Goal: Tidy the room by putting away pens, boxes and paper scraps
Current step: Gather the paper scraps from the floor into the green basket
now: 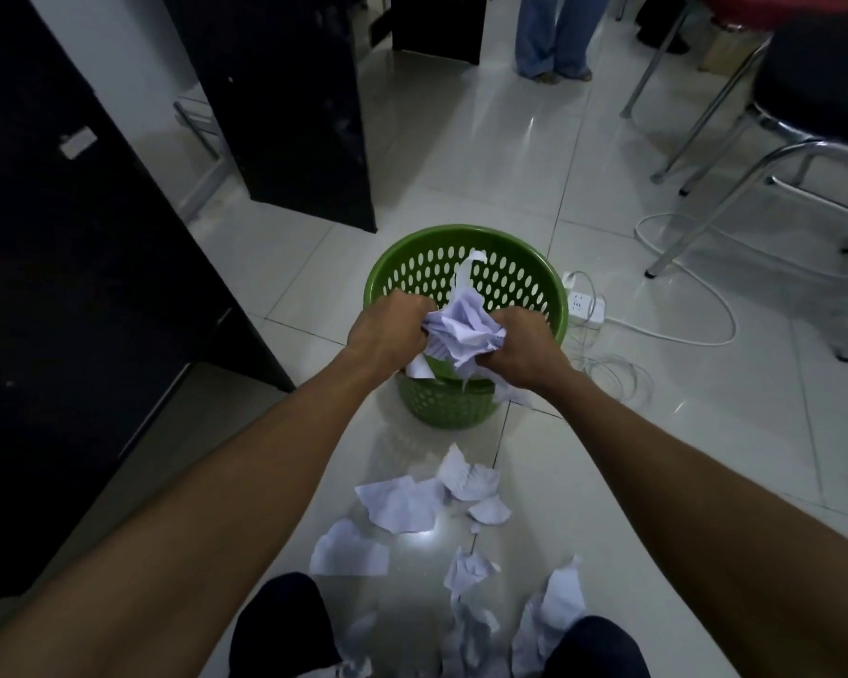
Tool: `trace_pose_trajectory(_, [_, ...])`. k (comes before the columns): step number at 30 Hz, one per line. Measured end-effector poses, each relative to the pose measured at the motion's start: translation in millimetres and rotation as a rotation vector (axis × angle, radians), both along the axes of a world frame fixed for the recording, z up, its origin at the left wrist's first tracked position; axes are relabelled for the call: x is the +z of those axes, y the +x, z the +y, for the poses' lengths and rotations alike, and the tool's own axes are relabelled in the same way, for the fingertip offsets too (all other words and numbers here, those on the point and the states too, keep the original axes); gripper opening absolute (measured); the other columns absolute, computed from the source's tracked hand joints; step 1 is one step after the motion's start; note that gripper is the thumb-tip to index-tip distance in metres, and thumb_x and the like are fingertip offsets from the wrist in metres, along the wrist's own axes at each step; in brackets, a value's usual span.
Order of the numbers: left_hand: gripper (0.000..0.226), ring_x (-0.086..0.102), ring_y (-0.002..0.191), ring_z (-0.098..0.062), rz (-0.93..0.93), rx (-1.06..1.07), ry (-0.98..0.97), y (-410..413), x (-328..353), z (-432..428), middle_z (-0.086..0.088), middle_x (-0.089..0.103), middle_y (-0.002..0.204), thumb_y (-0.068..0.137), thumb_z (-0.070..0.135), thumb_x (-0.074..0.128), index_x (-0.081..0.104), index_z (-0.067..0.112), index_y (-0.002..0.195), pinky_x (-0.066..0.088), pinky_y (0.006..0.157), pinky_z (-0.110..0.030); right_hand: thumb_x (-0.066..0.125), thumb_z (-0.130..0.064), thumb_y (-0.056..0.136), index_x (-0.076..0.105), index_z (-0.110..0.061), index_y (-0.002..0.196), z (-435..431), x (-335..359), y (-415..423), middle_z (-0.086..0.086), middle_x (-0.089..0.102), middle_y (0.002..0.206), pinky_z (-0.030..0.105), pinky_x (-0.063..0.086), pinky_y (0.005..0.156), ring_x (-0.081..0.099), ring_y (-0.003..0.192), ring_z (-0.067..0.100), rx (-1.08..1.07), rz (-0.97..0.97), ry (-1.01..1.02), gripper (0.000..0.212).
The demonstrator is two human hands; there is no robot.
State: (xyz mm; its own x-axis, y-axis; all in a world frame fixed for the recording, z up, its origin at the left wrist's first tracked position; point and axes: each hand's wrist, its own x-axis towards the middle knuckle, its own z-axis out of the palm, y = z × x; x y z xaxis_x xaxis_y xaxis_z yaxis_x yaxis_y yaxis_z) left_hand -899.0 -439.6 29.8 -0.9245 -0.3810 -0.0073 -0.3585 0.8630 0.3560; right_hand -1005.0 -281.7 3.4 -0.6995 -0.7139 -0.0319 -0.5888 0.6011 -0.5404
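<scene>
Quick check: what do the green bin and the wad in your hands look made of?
The green bin: likely moulded plastic, glossy rim, walls pierced with oval holes. The wad, gripped by left hand and right hand: thin white paper, crumpled, torn edges; faint lines suggest printed sheets.

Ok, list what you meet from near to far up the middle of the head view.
Torn paper scraps, green perforated wastebasket, standing person's blue trouser legs. Left out: the crumpled paper wad that left hand and right hand hold over the wastebasket.
</scene>
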Motion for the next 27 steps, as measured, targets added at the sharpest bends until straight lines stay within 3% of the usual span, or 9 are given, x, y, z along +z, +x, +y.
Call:
trace_pose_trajectory(3, [0.014, 0.052, 0.071, -0.021, -0.035, -0.011, 0.015, -18.6, -9.2, -8.1, -0.013, 0.068, 0.09, 0.088, 0.011, 0.055, 0.066, 0.009, 0.097, 0.042, 0.066, -0.028, 0.074, -0.024, 0.073, 0.063, -0.005, 0.068, -6.8, -13.2, -15.3, 0.008, 0.059, 0.061, 0.03, 0.042, 0.051, 0.045, 0.05, 0.014, -0.01, -0.03, 0.023, 0.023])
trace_pose_trajectory(8, [0.013, 0.06, 0.074, -0.025, -0.051, -0.008, 0.052, -40.5, -25.0, -16.1, -0.011, 0.068, 0.087, 0.087, 0.014, 0.058, 0.067, 0.01, 0.095, 0.051, 0.07, -0.031, 0.071, -0.025, 0.078, 0.049, -0.021, 0.053, -14.3, -20.9, -31.9, -0.004, 0.045, 0.05, 0.023, 0.028, 0.046, 0.038, 0.045, 0.007, 0.025, -0.047, 0.003, 0.033])
trace_pose_trajectory(14, [0.012, 0.061, 0.075, -0.028, -0.103, -0.021, 0.141, -58.6, -46.2, -22.3, -0.013, 0.067, 0.085, 0.087, 0.017, 0.057, 0.064, 0.008, 0.09, 0.049, 0.067, -0.033, 0.068, -0.029, 0.082, 0.05, -0.023, 0.059, -22.8, -37.4, -48.0, -0.003, 0.051, 0.057, 0.024, 0.034, 0.051, 0.045, 0.051, 0.009, 0.001, -0.11, 0.069, 0.029])
trace_pose_trajectory(18, [0.015, 0.062, 0.077, -0.026, -0.178, -0.006, 0.172, -63.6, -60.9, -26.0, -0.009, 0.068, 0.088, 0.087, 0.024, 0.059, 0.065, 0.011, 0.094, 0.052, 0.07, -0.033, 0.064, -0.033, 0.085, 0.061, -0.015, 0.075, -28.3, -55.1, -51.5, 0.003, 0.06, 0.07, 0.031, 0.05, 0.06, 0.055, 0.061, 0.019, 0.021, -0.13, 0.153, 0.02])
trace_pose_trajectory(23, [0.019, 0.064, 0.085, -0.029, -0.34, -0.031, 0.208, -64.7, -76.3, -32.3, -0.011, 0.068, 0.096, 0.086, 0.024, 0.061, 0.065, 0.009, 0.098, 0.05, 0.074, -0.034, 0.063, -0.029, 0.085, 0.057, -0.016, 0.09, -28.7, -61.7, -50.7, 0.005, 0.059, 0.086, 0.028, 0.044, 0.066, 0.055, 0.075, 0.021, 0.052, -0.214, 0.259, 0.015])
trace_pose_trajectory(27, [0.025, 0.064, 0.093, -0.03, -0.423, -0.012, 0.158, -65.1, -86.2, -35.1, -0.012, 0.068, 0.103, 0.085, 0.025, 0.056, 0.065, 0.012, 0.104, 0.049, 0.075, -0.033, 0.07, -0.04, 0.077, 0.048, -0.017, 0.12, -29.9, -71.4, -55.6, 0.007, 0.06, 0.114, 0.038, 0.052, 0.084, 0.058, 0.096, 0.024, 0.025, -0.254, 0.334, 0.054])
